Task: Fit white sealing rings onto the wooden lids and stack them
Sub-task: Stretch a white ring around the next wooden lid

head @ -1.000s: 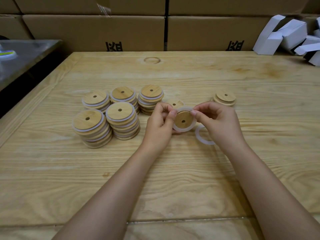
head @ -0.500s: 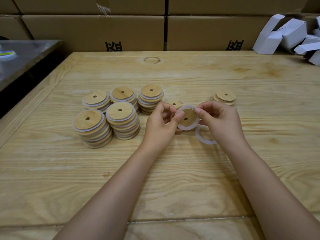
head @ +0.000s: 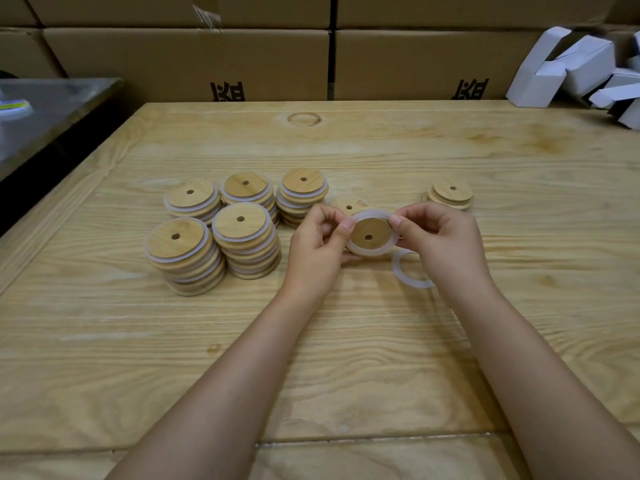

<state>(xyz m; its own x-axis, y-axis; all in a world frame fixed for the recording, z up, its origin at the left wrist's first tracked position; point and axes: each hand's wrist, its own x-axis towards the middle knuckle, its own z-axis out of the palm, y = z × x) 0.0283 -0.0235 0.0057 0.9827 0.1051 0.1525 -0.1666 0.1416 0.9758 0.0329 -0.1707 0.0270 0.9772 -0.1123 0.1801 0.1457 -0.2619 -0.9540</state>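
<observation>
A round wooden lid [head: 370,230] with a small centre hole is held above the wooden table [head: 346,358], a white sealing ring [head: 360,250] stretched around its rim. My left hand [head: 320,247] pinches the lid's left edge and my right hand [head: 441,242] pinches its right edge. A loose white ring [head: 401,271] lies on the table, partly under my right hand. Several stacks of ringed lids [head: 239,230] stand to the left. A single lid [head: 348,203] lies just behind my hands. A short stack of bare lids [head: 451,195] sits at the right.
Brown cardboard boxes [head: 242,57] line the table's far edge. White folded cartons [head: 581,67] are piled at the back right. A grey metal surface [head: 45,109] stands to the left, beyond a dark gap.
The lid has tilted so its face shows more, and my fingers have shifted along its rim working the white ring around it. The stacks have not moved.
</observation>
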